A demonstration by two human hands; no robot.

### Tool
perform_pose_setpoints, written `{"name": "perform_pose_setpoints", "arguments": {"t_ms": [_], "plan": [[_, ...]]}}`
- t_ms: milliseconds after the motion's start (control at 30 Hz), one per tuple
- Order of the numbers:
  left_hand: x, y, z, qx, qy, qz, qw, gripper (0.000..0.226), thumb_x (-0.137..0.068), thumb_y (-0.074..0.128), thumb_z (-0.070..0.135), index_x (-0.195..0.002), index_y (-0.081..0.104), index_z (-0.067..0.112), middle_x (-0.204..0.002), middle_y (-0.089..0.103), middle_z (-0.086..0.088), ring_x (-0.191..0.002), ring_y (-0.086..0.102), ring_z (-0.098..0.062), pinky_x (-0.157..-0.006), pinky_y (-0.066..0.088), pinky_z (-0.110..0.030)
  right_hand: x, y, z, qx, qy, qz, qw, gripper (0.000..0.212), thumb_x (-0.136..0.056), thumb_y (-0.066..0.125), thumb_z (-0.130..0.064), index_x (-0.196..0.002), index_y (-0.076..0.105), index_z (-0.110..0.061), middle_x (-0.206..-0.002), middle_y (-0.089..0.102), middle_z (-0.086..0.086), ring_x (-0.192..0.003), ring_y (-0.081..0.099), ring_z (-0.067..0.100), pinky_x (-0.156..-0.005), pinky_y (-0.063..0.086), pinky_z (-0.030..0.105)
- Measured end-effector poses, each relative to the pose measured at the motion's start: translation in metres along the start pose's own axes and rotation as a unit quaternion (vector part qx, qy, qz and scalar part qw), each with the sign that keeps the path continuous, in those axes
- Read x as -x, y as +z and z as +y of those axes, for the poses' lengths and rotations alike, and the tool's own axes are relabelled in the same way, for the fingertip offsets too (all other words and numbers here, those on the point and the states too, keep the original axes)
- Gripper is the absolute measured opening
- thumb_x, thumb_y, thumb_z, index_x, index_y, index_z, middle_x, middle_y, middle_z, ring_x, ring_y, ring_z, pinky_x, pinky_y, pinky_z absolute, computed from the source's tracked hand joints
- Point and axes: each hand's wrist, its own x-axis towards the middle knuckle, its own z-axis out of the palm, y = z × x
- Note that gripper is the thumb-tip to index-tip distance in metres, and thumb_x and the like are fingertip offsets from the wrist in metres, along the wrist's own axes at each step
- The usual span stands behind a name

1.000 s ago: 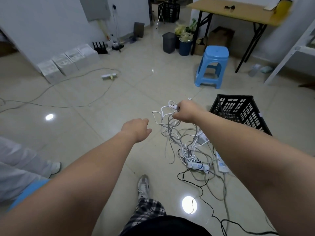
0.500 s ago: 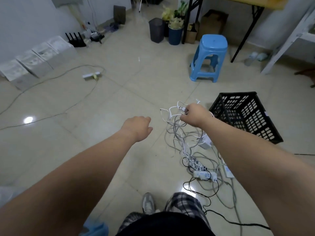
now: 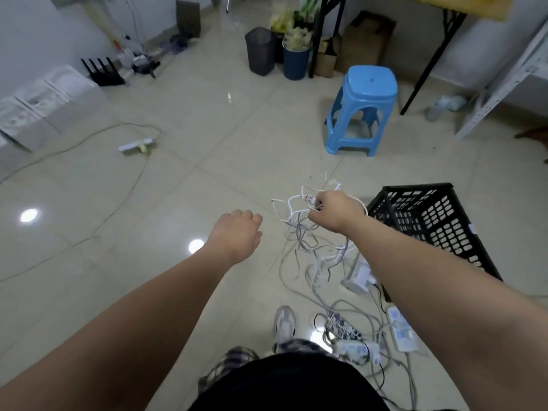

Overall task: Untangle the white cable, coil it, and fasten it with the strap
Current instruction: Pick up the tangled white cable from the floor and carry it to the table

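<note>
My right hand (image 3: 335, 210) grips a tangled bunch of the white cable (image 3: 292, 203) and holds it up above the floor. A USB plug (image 3: 310, 199) with a red insert sticks out just left of the fingers. White and grey strands hang from the hand down to a pile of cords and power strips (image 3: 353, 345) on the tiles. My left hand (image 3: 237, 235) hovers a short way left of the bunch, fingers loosely curled, touching nothing. No strap is visible.
A black plastic crate (image 3: 430, 221) lies tipped on the floor right of the cables. A blue stool (image 3: 363, 108) stands beyond. A white power strip (image 3: 135, 145) with its cord lies at left. My shoe (image 3: 284, 323) is near the pile.
The view has tilted down and moved closer to the floor. My right hand keeps its grip on the cable bunch. My left hand stays a little left of it.
</note>
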Motion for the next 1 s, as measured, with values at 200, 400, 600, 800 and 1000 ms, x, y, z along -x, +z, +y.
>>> {"name": "perform_pose_setpoints", "arguments": {"t_ms": [200,400,600,800,1000], "plan": [[-0.086,-0.044,-0.020,0.006,-0.003,0.025,1.000,0.036,-0.100,0.033,0.032,-0.127,0.044,0.012,-0.125,0.053,-0.008,-0.115,0.048,-0.028,-0.087,0.038,-0.035,-0.073,-0.050,0.001,0.006,-0.001,0.021,1.000,0.011,-0.083,0.055,-0.029,-0.087,0.056,-0.019,-0.102,0.064,0.006,-0.097,0.057,0.028,-0.069,0.033,0.028],[-0.169,-0.070,-0.043,0.005,0.013,0.027,1.000,0.036,-0.100,0.033,0.031,-0.127,0.044,0.011,-0.125,0.053,-0.009,-0.114,0.049,-0.028,-0.088,0.039,-0.036,-0.152,-0.073,0.003,-0.016,0.018,0.024,0.999,0.010,-0.083,0.056,-0.031,-0.087,0.055,-0.022,-0.098,0.063,0.004,-0.093,0.056,0.027,-0.071,0.038,0.029],[-0.269,-0.088,-0.093,-0.016,0.054,0.024,0.998,0.035,-0.100,0.034,0.031,-0.126,0.043,0.010,-0.124,0.053,-0.009,-0.115,0.048,-0.028,-0.089,0.039,-0.036,-0.258,-0.095,-0.013,-0.022,0.043,0.022,0.999,0.023,-0.081,0.057,-0.029,-0.101,0.062,-0.018,-0.103,0.064,0.007,-0.096,0.058,0.028,-0.074,0.041,0.029],[-0.373,-0.121,-0.154,-0.045,0.089,0.015,0.995,0.036,-0.099,0.034,0.031,-0.127,0.042,0.010,-0.126,0.051,-0.010,-0.117,0.047,-0.029,-0.091,0.039,-0.037,-0.352,-0.130,-0.039,-0.037,0.078,0.036,0.996,0.028,-0.084,0.056,-0.031,-0.109,0.060,-0.017,-0.108,0.064,0.005,-0.101,0.057,0.027,-0.074,0.037,0.028],[-0.464,-0.151,-0.179,-0.043,0.123,0.014,0.991,0.036,-0.099,0.036,0.031,-0.127,0.043,0.010,-0.128,0.051,-0.011,-0.119,0.047,-0.029,-0.092,0.038,-0.038,-0.424,-0.167,-0.036,-0.065,0.120,0.052,0.989,0.033,-0.085,0.056,-0.032,-0.115,0.060,-0.019,-0.112,0.064,0.006,-0.105,0.057,0.028,-0.081,0.041,0.030]]}}
